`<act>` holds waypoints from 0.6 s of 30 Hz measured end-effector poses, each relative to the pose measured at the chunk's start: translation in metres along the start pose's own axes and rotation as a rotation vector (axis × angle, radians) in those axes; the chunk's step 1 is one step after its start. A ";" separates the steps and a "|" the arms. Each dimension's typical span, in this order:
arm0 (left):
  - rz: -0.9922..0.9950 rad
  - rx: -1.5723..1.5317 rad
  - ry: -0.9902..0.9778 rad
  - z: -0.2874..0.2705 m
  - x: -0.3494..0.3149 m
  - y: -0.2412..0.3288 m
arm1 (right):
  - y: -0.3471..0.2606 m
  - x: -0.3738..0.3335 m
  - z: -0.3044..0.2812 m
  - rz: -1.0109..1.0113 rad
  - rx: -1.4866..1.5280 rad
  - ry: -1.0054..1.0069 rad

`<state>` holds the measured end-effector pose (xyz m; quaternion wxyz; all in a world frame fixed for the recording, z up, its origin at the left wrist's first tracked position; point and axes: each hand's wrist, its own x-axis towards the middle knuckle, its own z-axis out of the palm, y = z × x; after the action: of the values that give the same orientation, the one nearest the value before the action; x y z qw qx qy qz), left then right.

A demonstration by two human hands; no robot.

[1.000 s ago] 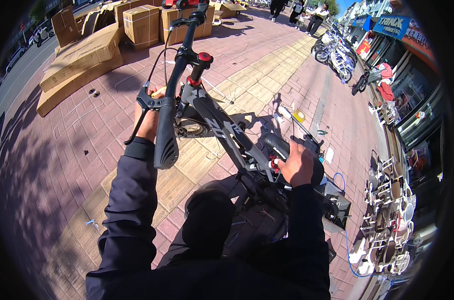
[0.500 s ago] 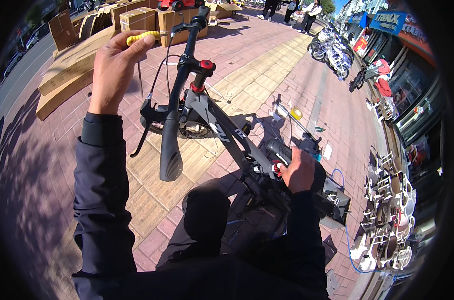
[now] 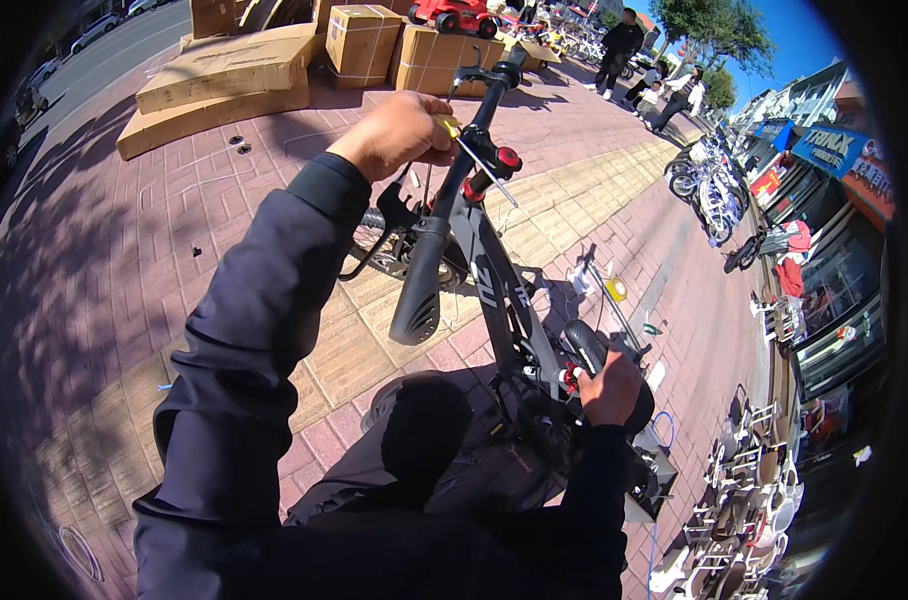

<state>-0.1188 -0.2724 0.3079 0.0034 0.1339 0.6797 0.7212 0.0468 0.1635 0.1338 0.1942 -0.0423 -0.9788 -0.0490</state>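
Observation:
My left hand [image 3: 406,135] is closed around the yellow handle [image 3: 448,127] of a tool beside the handlebar. Its thin metal shaft [image 3: 491,177] points down and right, past the red-capped stem [image 3: 508,158] of a dark grey bicycle frame [image 3: 485,272]. From here I cannot tell whether the tip touches the bike. At the frame's other end, my right hand [image 3: 611,388] grips around a small red clamp [image 3: 569,377], its fingers partly covering it. A black rounded part [image 3: 585,345] with white lettering lies just above that hand. The black handlebar grip [image 3: 421,300] hangs towards me.
Cardboard boxes [image 3: 239,75] lie at the far left, with a red toy vehicle [image 3: 458,16] on one. Small tools and a yellow round item [image 3: 615,289] rest on the paving right of the bike. White-framed seats [image 3: 744,510] stand at the right; several people are far ahead.
My left hand has brought the yellow-handled tool right and down, its shaft now crossing in front of the stem. My right hand stays at the red clamp. The view has shifted.

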 end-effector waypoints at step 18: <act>0.079 0.696 0.156 -0.005 0.058 -0.025 | -0.001 0.000 0.000 0.018 -0.005 0.015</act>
<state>-0.1806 -0.2648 0.2944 -0.1222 0.0979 0.8771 0.4541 0.0470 0.1622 0.1334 0.2020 -0.0510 -0.9768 -0.0501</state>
